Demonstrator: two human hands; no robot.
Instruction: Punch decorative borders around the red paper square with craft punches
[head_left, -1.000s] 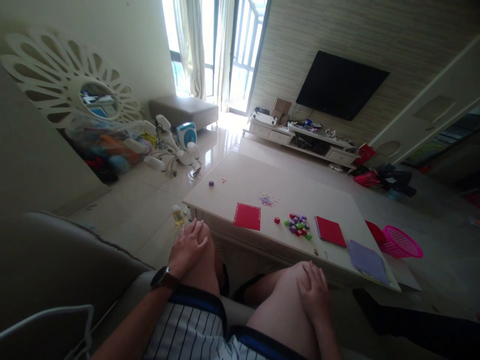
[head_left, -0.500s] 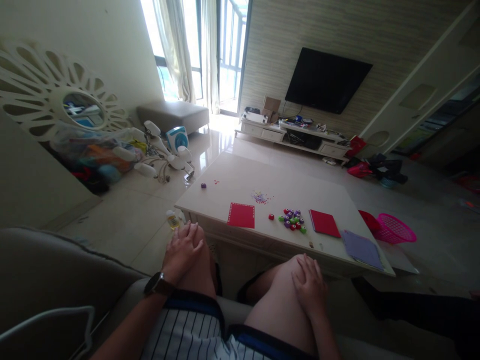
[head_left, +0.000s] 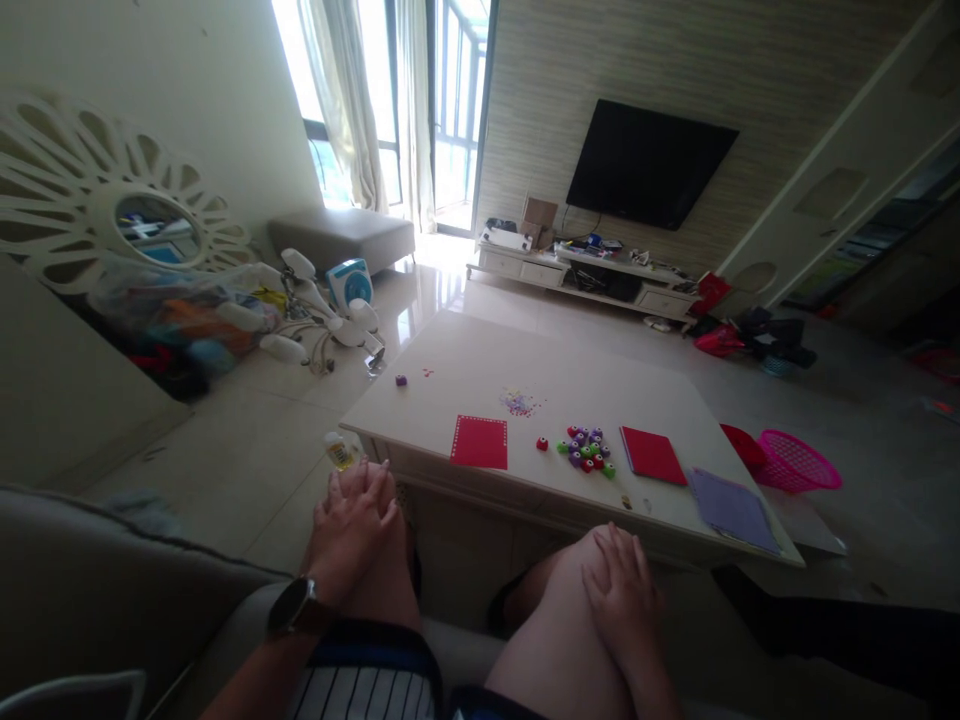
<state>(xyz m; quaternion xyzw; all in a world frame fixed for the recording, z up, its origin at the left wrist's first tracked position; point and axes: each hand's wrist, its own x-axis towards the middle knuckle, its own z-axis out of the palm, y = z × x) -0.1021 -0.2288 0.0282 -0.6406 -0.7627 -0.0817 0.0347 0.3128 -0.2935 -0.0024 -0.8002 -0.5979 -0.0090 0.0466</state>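
Note:
My left hand (head_left: 351, 530), with a watch (head_left: 292, 606) on its wrist, lies over my left knee with fingers spread and holds nothing. Over my right knee rests my right hand (head_left: 621, 585), also open and empty. In front of my knees stands a white table (head_left: 420, 350). On it lies a red sheet (head_left: 480, 443) with small holes punched along its edges. Small paper bits (head_left: 519, 402) are scattered behind it. To its right are a single red punch (head_left: 542, 443) and a cluster of red, green and purple punches (head_left: 586, 450). A purple punch (head_left: 401, 380) stands near the left end.
A stack of red sheets (head_left: 652, 455) and purple sheets (head_left: 733, 508) lie at the table's right. Beyond is a pink basket (head_left: 801, 462). A bottle (head_left: 337, 450) stands by the left corner. Another person's dark-clothed leg (head_left: 825, 620) reaches in at lower right.
The view has shifted slightly, so the hands and table sit a little differently in the picture. Both hands stay on the knees, and nothing on the table has visibly moved.

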